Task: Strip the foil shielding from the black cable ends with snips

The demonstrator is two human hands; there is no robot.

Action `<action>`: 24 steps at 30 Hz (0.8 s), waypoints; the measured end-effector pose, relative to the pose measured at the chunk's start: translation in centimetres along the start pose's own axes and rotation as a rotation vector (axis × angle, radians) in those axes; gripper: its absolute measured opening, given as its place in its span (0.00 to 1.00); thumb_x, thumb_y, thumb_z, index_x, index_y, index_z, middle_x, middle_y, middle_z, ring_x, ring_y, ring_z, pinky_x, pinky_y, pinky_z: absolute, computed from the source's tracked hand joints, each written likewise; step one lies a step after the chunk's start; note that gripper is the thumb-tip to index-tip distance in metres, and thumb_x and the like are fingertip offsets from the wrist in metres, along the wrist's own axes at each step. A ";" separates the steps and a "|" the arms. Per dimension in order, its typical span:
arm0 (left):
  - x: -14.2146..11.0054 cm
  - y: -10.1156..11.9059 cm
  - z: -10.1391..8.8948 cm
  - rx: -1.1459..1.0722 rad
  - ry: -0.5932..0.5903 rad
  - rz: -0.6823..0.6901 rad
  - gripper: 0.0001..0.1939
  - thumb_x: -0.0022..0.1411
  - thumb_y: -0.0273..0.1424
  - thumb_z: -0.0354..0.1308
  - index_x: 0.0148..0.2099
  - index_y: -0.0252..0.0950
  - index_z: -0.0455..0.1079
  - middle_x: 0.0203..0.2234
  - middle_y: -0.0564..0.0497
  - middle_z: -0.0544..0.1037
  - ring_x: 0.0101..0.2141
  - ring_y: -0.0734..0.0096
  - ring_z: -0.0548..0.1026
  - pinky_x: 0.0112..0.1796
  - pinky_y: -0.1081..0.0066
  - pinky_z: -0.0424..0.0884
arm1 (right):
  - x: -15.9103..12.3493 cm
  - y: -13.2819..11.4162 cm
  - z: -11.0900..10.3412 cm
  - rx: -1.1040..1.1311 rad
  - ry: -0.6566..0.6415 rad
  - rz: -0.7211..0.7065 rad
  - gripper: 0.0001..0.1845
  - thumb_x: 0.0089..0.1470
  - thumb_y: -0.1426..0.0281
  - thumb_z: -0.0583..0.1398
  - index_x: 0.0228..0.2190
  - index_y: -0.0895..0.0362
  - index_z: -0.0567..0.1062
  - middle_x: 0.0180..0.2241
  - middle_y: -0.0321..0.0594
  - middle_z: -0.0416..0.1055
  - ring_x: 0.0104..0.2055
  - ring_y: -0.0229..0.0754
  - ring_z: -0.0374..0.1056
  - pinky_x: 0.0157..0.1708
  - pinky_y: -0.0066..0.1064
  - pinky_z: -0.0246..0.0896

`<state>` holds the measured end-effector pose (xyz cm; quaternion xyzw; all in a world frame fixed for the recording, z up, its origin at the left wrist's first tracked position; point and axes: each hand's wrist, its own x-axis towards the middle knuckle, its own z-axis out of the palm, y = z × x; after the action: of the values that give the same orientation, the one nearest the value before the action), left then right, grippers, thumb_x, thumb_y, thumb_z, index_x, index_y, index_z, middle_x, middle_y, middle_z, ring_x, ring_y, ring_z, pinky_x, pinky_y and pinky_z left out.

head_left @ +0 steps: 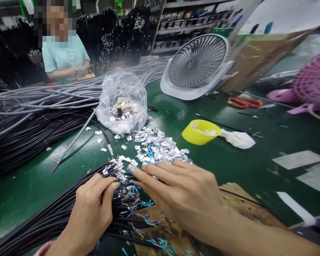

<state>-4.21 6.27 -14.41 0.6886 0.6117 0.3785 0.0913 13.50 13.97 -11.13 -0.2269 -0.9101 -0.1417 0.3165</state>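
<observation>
My left hand (96, 202) is closed, its thumb and forefinger pinching a black cable (125, 176) near its end. My right hand (176, 192) reaches in from the right with fingers stretched out. A grey cover sits on one of its fingertips, close to the cable end and some silver foil scraps (118, 167). Whether the right fingers touch the cable I cannot tell. Under and beside my left hand lies a bundle of black cables (56, 213). Their stripped ends show thin coloured wires (141, 231). Beyond my right fingers is a heap of foil pieces (162, 145).
A clear plastic bag (122, 103) of scraps stands behind the heap. Grey cables (56, 94) lie at left. A white fan (194, 67), yellow tape ring (201, 132), red-handled scissors (244, 102) and pink fan (314, 81) are to the right. A co-worker (65, 58) is across the table.
</observation>
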 end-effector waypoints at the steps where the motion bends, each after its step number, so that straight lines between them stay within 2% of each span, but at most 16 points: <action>1: 0.0 0.0 0.0 0.004 -0.002 0.000 0.10 0.64 0.25 0.49 0.38 0.35 0.73 0.26 0.52 0.73 0.27 0.74 0.71 0.30 0.74 0.68 | 0.0 0.0 0.0 -0.002 0.003 -0.004 0.14 0.59 0.75 0.51 0.30 0.58 0.76 0.25 0.35 0.72 0.23 0.35 0.59 0.26 0.30 0.46; 12: 0.3 0.2 -0.2 0.051 -0.041 -0.013 0.11 0.64 0.27 0.48 0.37 0.38 0.73 0.25 0.52 0.74 0.26 0.72 0.72 0.28 0.72 0.69 | 0.2 -0.1 -0.2 -0.001 -0.026 -0.008 0.14 0.59 0.75 0.50 0.29 0.58 0.75 0.26 0.36 0.73 0.23 0.35 0.60 0.27 0.30 0.45; 24: -0.1 0.2 -0.1 0.074 -0.064 0.001 0.11 0.64 0.25 0.48 0.37 0.37 0.72 0.25 0.52 0.72 0.26 0.72 0.71 0.28 0.72 0.67 | 0.1 -0.2 0.0 0.010 -0.063 -0.050 0.14 0.59 0.77 0.50 0.31 0.59 0.75 0.23 0.36 0.70 0.24 0.35 0.58 0.24 0.30 0.44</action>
<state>-4.12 6.16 -14.29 0.7035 0.6218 0.3334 0.0854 13.35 13.82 -11.13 -0.2068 -0.9257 -0.1380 0.2852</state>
